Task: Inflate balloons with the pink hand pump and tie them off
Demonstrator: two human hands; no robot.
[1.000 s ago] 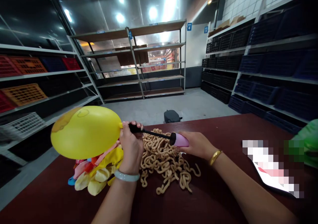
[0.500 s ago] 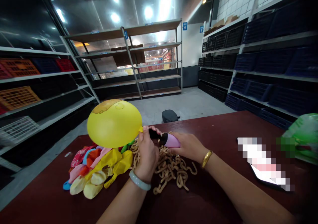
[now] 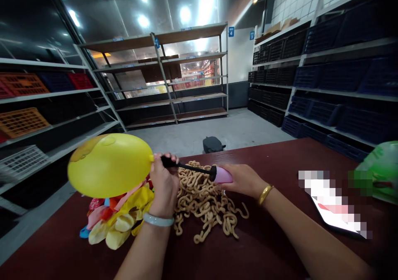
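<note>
A yellow balloon, swollen with air, points left with its neck pinched in my left hand. That hand is closed around the neck and the black end of a balloon pump. My right hand wraps the pump's pink barrel, and a length of black rod shows between the two hands. Below the balloon lies a pile of flat balloons in yellow, cream, pink, red and blue. Under the pump is a heap of tan, curly, rope-like pieces; I cannot tell what they are.
The dark red table carries a phone, partly blurred out, and a green bag at the right. A dark grey object is on the floor beyond. Shelves with crates line both sides.
My left hand has moved left with the balloon, and my right hand slightly right. The pump is drawn out, so its black rod is exposed. The balloon has swung lower and left.
</note>
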